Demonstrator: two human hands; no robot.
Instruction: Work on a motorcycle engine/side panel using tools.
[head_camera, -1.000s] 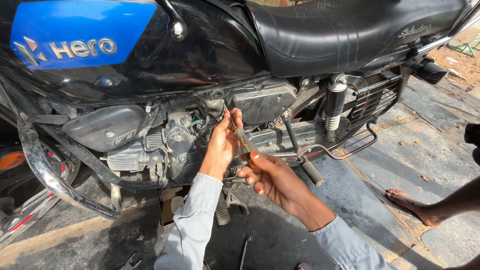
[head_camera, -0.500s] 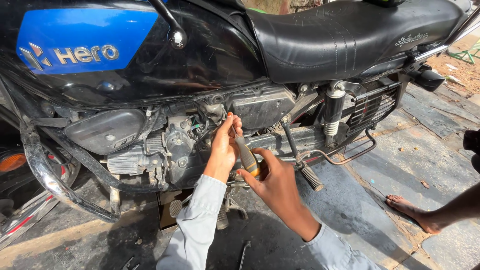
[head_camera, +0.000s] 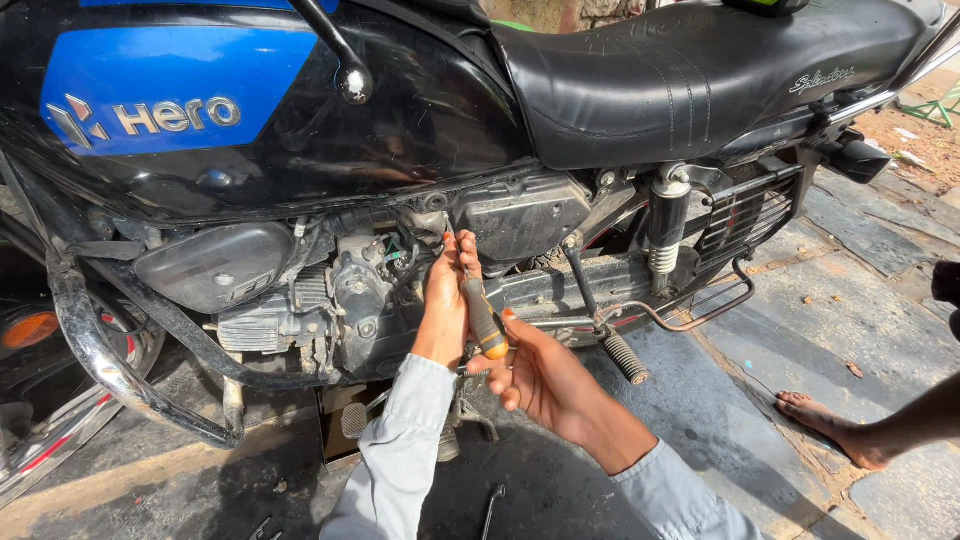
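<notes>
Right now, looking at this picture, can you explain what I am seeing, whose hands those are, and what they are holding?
This is one view from a camera worn on a person's head, looking down at their own two hands, in grey sleeves. They crouch beside a parked black motorcycle with a blue tank panel and black seat. The left hand reaches up into the engine area, fingers at the tool's tip. The right hand steadies a screwdriver with a dark and orange handle, pointing up towards the engine. On the dark paved ground lies a thin metal tool. At the right, another person's bare foot stands.
</notes>
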